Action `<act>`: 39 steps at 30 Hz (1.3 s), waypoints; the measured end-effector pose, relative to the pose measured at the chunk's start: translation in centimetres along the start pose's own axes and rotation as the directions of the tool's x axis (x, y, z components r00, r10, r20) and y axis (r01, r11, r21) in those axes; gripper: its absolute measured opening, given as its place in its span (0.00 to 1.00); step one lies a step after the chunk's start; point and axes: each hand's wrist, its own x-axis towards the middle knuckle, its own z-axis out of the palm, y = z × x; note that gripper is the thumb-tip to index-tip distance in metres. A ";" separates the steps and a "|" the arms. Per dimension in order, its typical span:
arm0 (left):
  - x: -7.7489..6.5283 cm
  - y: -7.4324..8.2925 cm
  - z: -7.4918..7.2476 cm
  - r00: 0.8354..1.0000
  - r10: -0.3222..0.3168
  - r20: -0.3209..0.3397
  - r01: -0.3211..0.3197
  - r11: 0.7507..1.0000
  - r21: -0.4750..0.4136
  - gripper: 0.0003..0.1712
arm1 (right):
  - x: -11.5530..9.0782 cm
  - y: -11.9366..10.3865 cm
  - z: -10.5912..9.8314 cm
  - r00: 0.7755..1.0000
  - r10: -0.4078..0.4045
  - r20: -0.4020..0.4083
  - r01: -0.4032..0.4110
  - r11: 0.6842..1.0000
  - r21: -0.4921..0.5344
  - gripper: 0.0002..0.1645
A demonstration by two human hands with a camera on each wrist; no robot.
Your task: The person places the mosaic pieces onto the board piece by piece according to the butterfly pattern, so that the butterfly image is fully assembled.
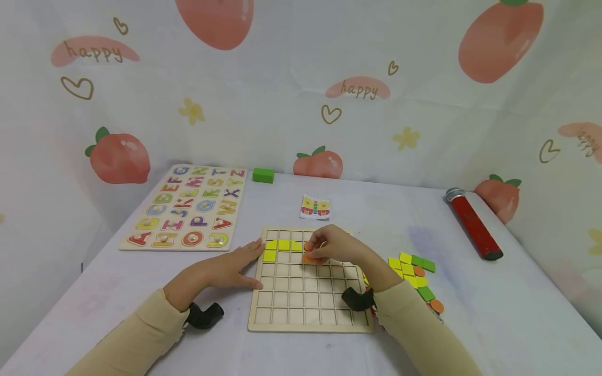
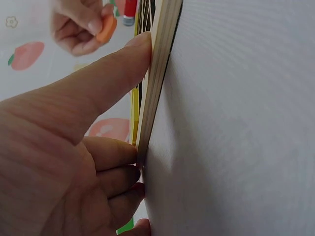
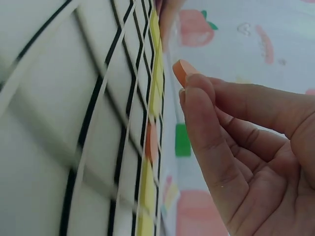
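A square wooden grid board point(image 1: 310, 328) lies on the table. My left hand point(image 1: 232, 266) rests along its left edge, thumb and fingertips touching the side, as the left wrist view shows close up. Over the upper middle of the board, my right hand point(image 1: 339, 245) pinches an orange round piece point(image 3: 182, 71) between thumb and forefinger. Another orange piece point(image 3: 151, 142) sits in a board cell, in line with yellow pieces. Yellow pieces point(image 1: 284, 245) fill part of the second row, and one yellow square point(image 1: 270, 256) is below them at the left.
Loose yellow, green and orange pieces point(image 1: 408, 269) lie right of the board, partly behind my right arm. Beyond the board is a small butterfly picture card point(image 1: 315, 207). An alphabet board point(image 1: 188, 209), a green block point(image 1: 263, 175) and a red microphone point(image 1: 474, 224) stand farther out.
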 end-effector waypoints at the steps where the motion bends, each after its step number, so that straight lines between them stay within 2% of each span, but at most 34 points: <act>1: 0.0 0.0 0.0 1.000 0.000 0.000 0.000 1.000 0.001 0.56 | 0.5 -0.3 0.4 1.000 0.000 -0.001 0.000 1.000 0.009 0.06; 10: 0.0 -0.1 -0.1 1.000 0.009 0.003 -0.009 1.000 -0.004 0.56 | 3.9 -0.9 2.9 0.999 0.023 -0.028 -0.023 1.000 0.015 0.05; 18: -0.1 -0.2 -0.2 1.000 0.017 0.006 -0.017 1.000 0.000 0.57 | 4.6 -1.4 3.5 0.996 0.072 -0.052 -0.073 0.997 -0.019 0.04; 29: 0.0 0.0 -0.1 1.000 -0.002 0.000 0.002 1.000 0.011 0.56 | 3.6 -1.4 2.8 0.997 0.048 -0.055 -0.050 0.998 -0.042 0.04; 39: 0.0 0.0 -0.1 1.000 0.015 -0.004 -0.015 1.000 -0.003 0.57 | 0.7 0.3 0.6 0.996 0.042 -0.073 -0.044 0.999 -0.024 0.07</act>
